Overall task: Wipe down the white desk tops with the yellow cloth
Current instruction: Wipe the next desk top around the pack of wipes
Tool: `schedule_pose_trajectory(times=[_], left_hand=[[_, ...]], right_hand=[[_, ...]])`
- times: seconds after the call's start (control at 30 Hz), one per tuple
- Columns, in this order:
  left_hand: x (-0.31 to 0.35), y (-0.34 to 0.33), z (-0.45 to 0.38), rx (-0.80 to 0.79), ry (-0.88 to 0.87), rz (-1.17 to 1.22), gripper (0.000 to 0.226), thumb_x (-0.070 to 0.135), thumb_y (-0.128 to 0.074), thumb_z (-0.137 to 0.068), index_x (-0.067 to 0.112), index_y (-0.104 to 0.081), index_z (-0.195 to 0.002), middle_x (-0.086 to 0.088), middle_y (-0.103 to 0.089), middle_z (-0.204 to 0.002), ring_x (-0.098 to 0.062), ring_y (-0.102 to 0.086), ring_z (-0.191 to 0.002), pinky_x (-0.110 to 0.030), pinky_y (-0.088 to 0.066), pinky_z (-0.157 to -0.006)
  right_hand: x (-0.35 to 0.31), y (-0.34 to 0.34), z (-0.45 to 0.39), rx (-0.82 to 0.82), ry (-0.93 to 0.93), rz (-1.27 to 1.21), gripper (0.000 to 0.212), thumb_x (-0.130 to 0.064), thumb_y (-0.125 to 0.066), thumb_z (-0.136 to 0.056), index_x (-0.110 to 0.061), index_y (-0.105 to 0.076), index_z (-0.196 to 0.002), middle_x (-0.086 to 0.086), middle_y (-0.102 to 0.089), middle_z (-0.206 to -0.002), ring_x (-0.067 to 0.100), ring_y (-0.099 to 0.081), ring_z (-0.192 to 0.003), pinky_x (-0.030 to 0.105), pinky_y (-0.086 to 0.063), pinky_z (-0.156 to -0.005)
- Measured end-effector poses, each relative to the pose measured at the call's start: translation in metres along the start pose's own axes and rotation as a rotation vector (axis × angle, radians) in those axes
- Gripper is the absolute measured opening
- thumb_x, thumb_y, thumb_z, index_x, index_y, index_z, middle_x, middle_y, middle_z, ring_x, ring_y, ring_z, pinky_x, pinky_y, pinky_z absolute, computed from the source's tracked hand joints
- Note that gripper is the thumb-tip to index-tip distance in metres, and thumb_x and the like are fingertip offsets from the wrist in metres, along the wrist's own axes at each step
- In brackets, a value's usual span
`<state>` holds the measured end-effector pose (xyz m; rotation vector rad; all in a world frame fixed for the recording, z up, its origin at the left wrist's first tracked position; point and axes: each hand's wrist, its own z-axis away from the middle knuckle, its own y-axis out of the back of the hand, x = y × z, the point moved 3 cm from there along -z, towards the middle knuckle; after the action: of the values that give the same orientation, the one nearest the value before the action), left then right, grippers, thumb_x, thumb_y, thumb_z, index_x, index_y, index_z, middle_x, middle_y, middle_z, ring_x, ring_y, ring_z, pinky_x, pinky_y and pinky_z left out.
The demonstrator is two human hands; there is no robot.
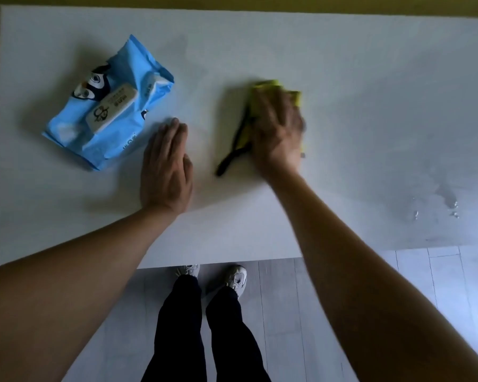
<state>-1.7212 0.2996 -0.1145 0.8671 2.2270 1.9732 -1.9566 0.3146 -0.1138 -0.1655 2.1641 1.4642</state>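
Note:
The white desk top (342, 64) fills the upper part of the view. My right hand (278, 128) presses flat on the yellow cloth (269, 85) near the desk's middle; the hand is blurred. Most of the cloth is hidden under it, with a yellow edge showing past the fingertips and a dark strip sticking out at the lower left. My left hand (166, 166) rests flat on the desk with straight fingers, left of the cloth and apart from it.
A blue wet-wipe pack (108, 103) lies on the desk's left part, close to my left fingertips. Water drops and a damp patch (450, 205) sit near the right front. The desk's front edge (221, 261) runs above my legs and shoes on grey floor.

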Motion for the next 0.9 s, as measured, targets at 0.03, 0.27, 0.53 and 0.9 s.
schedule_pose_trajectory(times=[0.03, 0.27, 0.53, 0.9], left_hand=[[0.001, 0.0, 0.0, -0.006, 0.01, -0.004, 0.057, 0.017, -0.034, -0.104, 0.005, -0.038, -0.159, -0.016, -0.035, -0.167, -0.034, -0.028, -0.156, -0.048, -0.024, -0.128], [0.005, 0.001, 0.002, -0.01, 0.019, -0.021, 0.056, 0.016, -0.034, -0.107, 0.005, -0.034, -0.161, -0.015, -0.032, -0.168, -0.031, -0.024, -0.158, -0.048, -0.022, -0.129], [0.005, 0.002, 0.0, -0.069, 0.013, -0.102, 0.061, 0.024, -0.04, -0.104, 0.007, -0.032, -0.162, -0.015, -0.03, -0.169, -0.035, -0.025, -0.157, -0.047, -0.021, -0.129], [0.01, 0.0, -0.001, -0.172, -0.182, -0.086, 0.058, 0.033, -0.029, -0.108, 0.017, -0.03, -0.165, -0.012, -0.022, -0.173, -0.033, -0.017, -0.16, -0.053, -0.019, -0.129]], right_hand=[[0.029, 0.014, -0.003, 0.039, -0.071, 0.037, 0.048, -0.026, -0.052, -0.096, -0.025, -0.057, -0.144, 0.019, -0.045, -0.154, 0.041, -0.043, -0.139, 0.049, -0.036, -0.113], [0.09, 0.06, -0.006, 0.115, -0.53, 0.1, 0.056, -0.026, -0.042, -0.101, -0.033, -0.037, -0.156, 0.01, -0.023, -0.167, 0.029, -0.02, -0.154, 0.043, -0.017, -0.124], [-0.064, -0.038, -0.044, -0.077, 0.068, -0.015, 0.053, -0.03, -0.053, -0.097, -0.025, -0.05, -0.15, 0.017, -0.038, -0.159, 0.035, -0.031, -0.149, 0.045, -0.024, -0.122], [0.057, 0.011, -0.087, -0.033, -0.209, 0.086, 0.057, -0.035, -0.044, -0.098, -0.031, -0.041, -0.154, 0.013, -0.029, -0.164, 0.033, -0.026, -0.151, 0.042, -0.022, -0.123]])
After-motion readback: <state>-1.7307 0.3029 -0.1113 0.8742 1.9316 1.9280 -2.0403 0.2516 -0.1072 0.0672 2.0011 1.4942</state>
